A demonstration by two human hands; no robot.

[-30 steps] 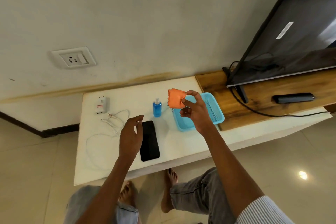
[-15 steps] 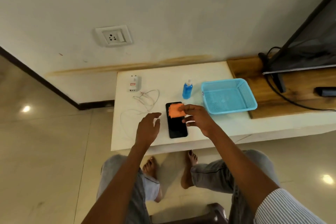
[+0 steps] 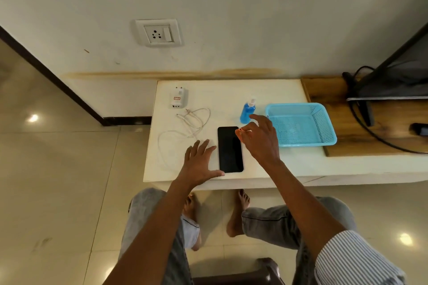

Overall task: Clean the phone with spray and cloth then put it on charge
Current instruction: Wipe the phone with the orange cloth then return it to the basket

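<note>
A black phone (image 3: 230, 149) lies screen up near the front edge of the white table (image 3: 231, 92). My right hand (image 3: 260, 140) hovers at the phone's upper right corner, holding an orange cloth (image 3: 239, 133) that is mostly hidden under the fingers. My left hand (image 3: 199, 163) rests flat and open on the table just left of the phone, thumb near its lower corner. A small blue spray bottle (image 3: 247, 112) stands behind the phone. A white charger plug (image 3: 177, 99) and its coiled white cable (image 3: 185, 129) lie at the left.
A light blue plastic basket (image 3: 301, 143) sits right of the bottle. A wall socket (image 3: 158, 33) is above the table. At the right stand a wooden board (image 3: 328, 92), a TV (image 3: 398, 76) with black cables and a dark remote (image 3: 420, 129).
My right hand brought the orange cloth from above the basket down to the phone's right side. My left hand came down flat beside the phone. The camera tilted lower.
</note>
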